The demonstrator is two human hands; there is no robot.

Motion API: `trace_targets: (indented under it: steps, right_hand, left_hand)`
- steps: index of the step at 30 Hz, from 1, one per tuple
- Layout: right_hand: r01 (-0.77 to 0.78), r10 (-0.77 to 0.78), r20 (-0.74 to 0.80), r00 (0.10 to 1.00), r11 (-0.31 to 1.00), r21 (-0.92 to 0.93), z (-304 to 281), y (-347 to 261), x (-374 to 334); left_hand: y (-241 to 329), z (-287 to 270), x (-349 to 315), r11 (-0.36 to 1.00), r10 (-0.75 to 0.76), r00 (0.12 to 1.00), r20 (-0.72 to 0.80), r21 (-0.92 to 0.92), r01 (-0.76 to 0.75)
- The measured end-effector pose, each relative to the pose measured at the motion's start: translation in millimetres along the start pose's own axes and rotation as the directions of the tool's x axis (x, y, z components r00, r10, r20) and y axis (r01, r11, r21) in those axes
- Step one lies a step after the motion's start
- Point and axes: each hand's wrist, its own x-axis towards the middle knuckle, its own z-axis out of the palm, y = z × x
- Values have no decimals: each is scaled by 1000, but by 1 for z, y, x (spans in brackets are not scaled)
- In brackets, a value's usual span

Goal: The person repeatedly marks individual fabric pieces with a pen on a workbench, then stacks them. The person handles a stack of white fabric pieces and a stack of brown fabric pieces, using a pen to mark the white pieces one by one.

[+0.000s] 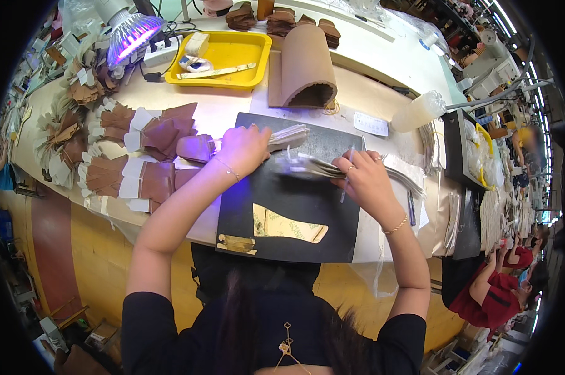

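My left hand (243, 152) is closed over a bundle of thin pieces (288, 135) whose pale edges fan out to its right. Brown leather pieces (196, 149) lie at the wrist side of that hand. My right hand (361, 177) grips a stack of thin strips (320, 167), its left end blurred. A slender clear stick (343, 190) shows between the right fingers; its kind is not plain. Below both hands lies a black board (288, 197) bearing a curved, pale yellow patterned shape (288, 224).
Fanned brown leather bundles (163, 134) cover the left. A lit lamp (132, 34), a yellow tray (257, 72) and a curved brown stand (304, 62) are beyond the board. To the right are a plastic bottle (420, 111), more strips (401, 175) and a black bin (462, 150).
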Motion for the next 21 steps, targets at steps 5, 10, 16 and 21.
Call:
trace_targets:
  steps: [5,10,16,21]
  right_hand:
    - [5,-5,24,1000,1000,-9,18,-6,5]
    - [-46,24,88,996,966,253,2,-12,-10]
    - [-36,18,90,996,980,195,24,-20,-5]
    - [18,-49,63,997,907,420,10,-28,-14]
  left_hand:
    - [1,-12,2,998,67,997,-29,0,-67]
    - [-3,-13,0,992,112,984,-141,-37,-118]
    - [-7,-9,8,990,135,991,5,26,-135]
    - [-4,-24,6,951,284,953,103,-158,-266]
